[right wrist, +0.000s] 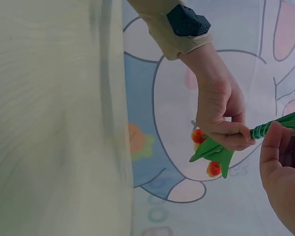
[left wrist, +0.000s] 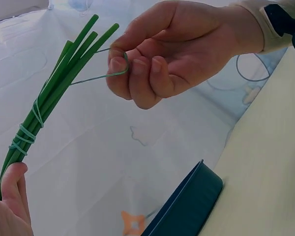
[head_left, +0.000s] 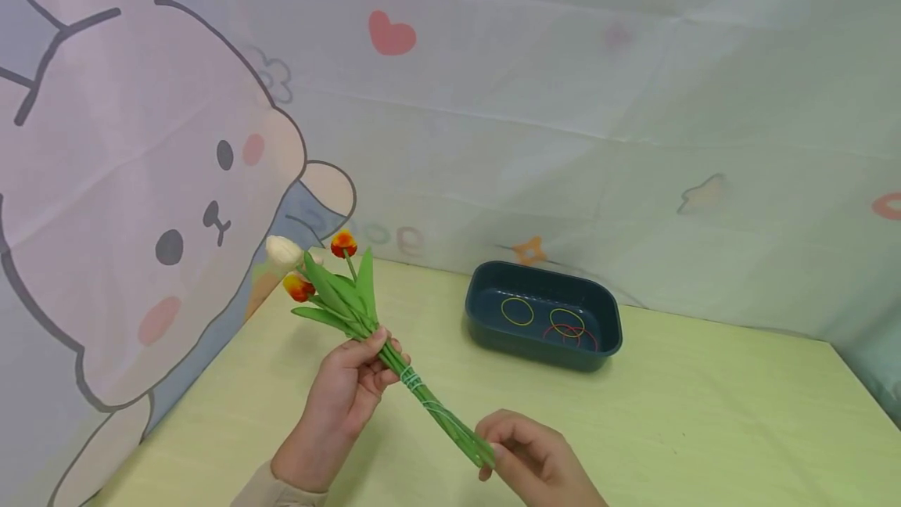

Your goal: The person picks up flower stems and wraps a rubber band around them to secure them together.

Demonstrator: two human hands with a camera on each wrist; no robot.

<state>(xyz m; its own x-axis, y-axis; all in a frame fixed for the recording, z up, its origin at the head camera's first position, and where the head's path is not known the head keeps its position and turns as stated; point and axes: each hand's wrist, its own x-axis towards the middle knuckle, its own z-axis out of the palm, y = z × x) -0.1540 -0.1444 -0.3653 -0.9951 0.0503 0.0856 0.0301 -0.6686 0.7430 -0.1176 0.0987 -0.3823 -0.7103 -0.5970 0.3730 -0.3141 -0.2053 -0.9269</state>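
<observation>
My left hand [head_left: 345,390] grips a bunch of artificial tulips [head_left: 341,292] around the green stems, just below the leaves. White and orange-red blooms point away to the upper left. A green rubber band [left wrist: 25,135] is wound several times around the stems beyond the left hand. Near the cut stem ends, my right hand [head_left: 531,456] pinches a loop of this band. In the left wrist view, the loop stretches from the stems to the curled right fingers [left wrist: 119,66]. The right wrist view shows both hands close together on either side of the wound band.
A dark blue plastic basin [head_left: 486,339] stands on the pale green table [head_left: 704,405], behind and right of the hands. Yellow and red rubber bands lie inside it. A printed cloth [head_left: 563,100] with a cartoon rabbit hangs behind and to the left.
</observation>
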